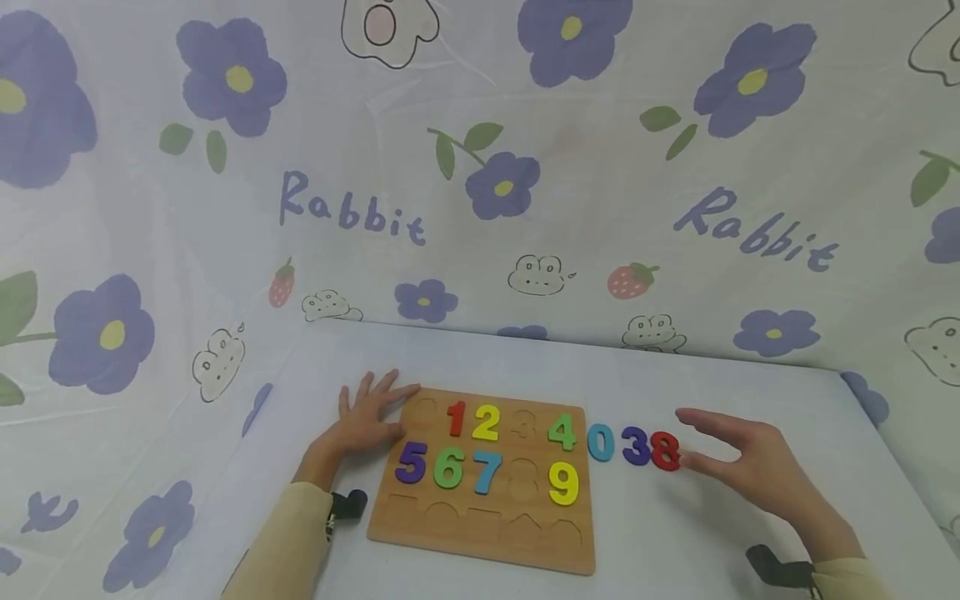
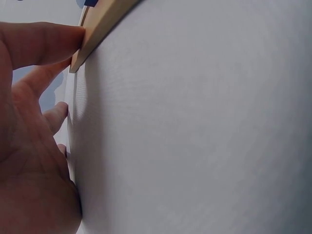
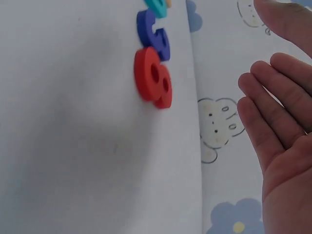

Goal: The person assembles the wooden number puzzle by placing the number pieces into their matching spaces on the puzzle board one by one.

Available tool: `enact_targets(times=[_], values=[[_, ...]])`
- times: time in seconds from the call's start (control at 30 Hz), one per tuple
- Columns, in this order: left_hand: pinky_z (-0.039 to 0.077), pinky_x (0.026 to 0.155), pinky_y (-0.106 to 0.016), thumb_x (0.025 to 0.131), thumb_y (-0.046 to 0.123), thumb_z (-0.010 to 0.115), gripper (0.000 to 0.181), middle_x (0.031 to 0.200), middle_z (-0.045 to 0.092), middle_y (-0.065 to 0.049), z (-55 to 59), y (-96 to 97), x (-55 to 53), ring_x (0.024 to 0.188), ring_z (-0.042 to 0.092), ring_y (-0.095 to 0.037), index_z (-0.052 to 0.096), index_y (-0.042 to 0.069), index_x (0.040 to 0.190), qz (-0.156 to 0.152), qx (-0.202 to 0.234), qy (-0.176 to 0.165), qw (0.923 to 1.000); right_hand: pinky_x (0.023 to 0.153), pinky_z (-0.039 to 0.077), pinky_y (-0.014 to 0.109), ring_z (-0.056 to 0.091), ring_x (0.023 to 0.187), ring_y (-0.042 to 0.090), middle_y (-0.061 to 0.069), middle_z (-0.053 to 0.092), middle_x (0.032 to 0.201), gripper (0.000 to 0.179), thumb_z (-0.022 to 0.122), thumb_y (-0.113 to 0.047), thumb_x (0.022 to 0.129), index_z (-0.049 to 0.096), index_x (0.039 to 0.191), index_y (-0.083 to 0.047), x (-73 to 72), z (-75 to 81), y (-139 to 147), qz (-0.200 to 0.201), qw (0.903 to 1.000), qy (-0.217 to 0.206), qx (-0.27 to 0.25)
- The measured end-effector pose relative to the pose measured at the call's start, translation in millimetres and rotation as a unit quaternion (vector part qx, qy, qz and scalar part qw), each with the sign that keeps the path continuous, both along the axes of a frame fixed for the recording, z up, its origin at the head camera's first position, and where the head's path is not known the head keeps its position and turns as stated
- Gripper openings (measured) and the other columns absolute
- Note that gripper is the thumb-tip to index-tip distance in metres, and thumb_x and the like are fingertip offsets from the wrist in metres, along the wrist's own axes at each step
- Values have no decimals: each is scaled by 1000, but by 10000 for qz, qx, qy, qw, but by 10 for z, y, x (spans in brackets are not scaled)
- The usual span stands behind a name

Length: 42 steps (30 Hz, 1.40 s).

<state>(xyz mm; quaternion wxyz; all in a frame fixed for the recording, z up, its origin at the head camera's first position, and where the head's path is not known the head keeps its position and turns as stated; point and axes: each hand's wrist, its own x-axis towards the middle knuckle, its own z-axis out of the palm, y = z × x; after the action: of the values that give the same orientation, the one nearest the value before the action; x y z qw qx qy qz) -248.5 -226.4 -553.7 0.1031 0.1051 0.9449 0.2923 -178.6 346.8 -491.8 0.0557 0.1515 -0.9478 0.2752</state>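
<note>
Item under inspection: the red 8 (image 1: 665,451), lying flat on the white table (image 1: 652,550), just left of the right thumb's tip as I see it from my remote post.

Right hand (image 1: 757,467): thumb and fingers wide apart, holding nothing. In my head view the thumb's tip meets the 8's outline; my right wrist view shows a gap between them, so I record no grip.

Left hand (image 1: 367,421): fingers spread, thumb and a fingertip touching the edge of the wooden board (image 1: 558,557) at its corner. I cannot tell how hard they press.

Handling assessment: I judge the 8 light, stiff and hard to damage. Its face looks smooth, so a touch on top alone may skate; its thick side wall should give good purchase.

Recommended hold: opposite side walls, with the thumb on the near edge and the fingertips over the far one, preferably at the pinched waist, where pads should seat without rolling.

Caution: the purple 3 (image 1: 637,446) lies beyond the 8 from the thumb, touching it or nearly so, and could be nudged. The blue 0 (image 1: 601,442) lies farther from the thumb, next to the board.
</note>
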Motion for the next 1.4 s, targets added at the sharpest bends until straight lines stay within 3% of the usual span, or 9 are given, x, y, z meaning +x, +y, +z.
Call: enact_targets(times=[0.13,0.27,0.37,0.5,0.57,0.93,1.2,1.4], values=[[-19,127,-78,93,20,70,74,184,17,-17,3,-2,-1,169,-8,-53,53,29,164,11,-11,-36,10000,105,59,57,70,131,36,4,78,139,59,93,-36,89,74,142,-19,0,-49,108,-32,10000,-23,72],[-19,126,-79,92,20,71,74,184,17,-17,3,1,-4,169,-8,-53,53,28,164,19,3,-49,10000,105,58,26,71,133,28,1,78,140,60,93,-39,88,74,142,-19,2,-120,151,-165,9997,-200,20],[-19,126,-79,92,20,71,74,184,17,-18,-4,4,-6,169,-8,-53,53,28,164,13,10,-40,10000,108,58,28,70,135,30,3,77,141,61,93,-37,89,73,144,-17,-8,-182,144,-219,9992,-345,-37],[-18,126,-79,92,20,71,74,184,17,-17,-22,1,-11,168,-8,-53,53,28,164,10,20,-24,10000,112,53,61,63,141,43,12,74,145,65,91,-34,91,70,147,-10,-48,-271,113,-232,9972,-670,-233],[-18,126,-79,92,20,71,75,184,17,-17,-31,0,-15,168,-8,-54,53,28,164,9,32,-24,10000,113,50,66,60,143,46,14,72,147,67,91,-35,91,68,149,-9,-71,-319,98,-278,9953,-862,-336],[-18,127,-79,92,20,72,75,184,18,-17,-18,-7,-11,169,-8,-53,53,29,164,16,0,-29,10000,117,48,64,56,149,46,15,68,153,74,92,-36,89,65,153,-10,-168,-491,51,-406,9888,-1355,-474],[-19,126,-79,93,20,71,73,184,17,-17,-4,-6,-13,169,-8,-53,53,28,164,19,39,2,10000,115,49,66,59,146,46,14,71,149,66,93,-24,88,69,149,-12,-184,-514,22,-315,9930,-1120,-212],[-19,126,-79,91,20,71,74,183,18,-19,-48,-13,-24,168,-8,-54,54,27,163,0,143,50,9999,113,52,63,62,143,45,14,73,146,64,93,-24,88,71,146,-10,-169,-500,25,-331,9941,-1013,-196]])
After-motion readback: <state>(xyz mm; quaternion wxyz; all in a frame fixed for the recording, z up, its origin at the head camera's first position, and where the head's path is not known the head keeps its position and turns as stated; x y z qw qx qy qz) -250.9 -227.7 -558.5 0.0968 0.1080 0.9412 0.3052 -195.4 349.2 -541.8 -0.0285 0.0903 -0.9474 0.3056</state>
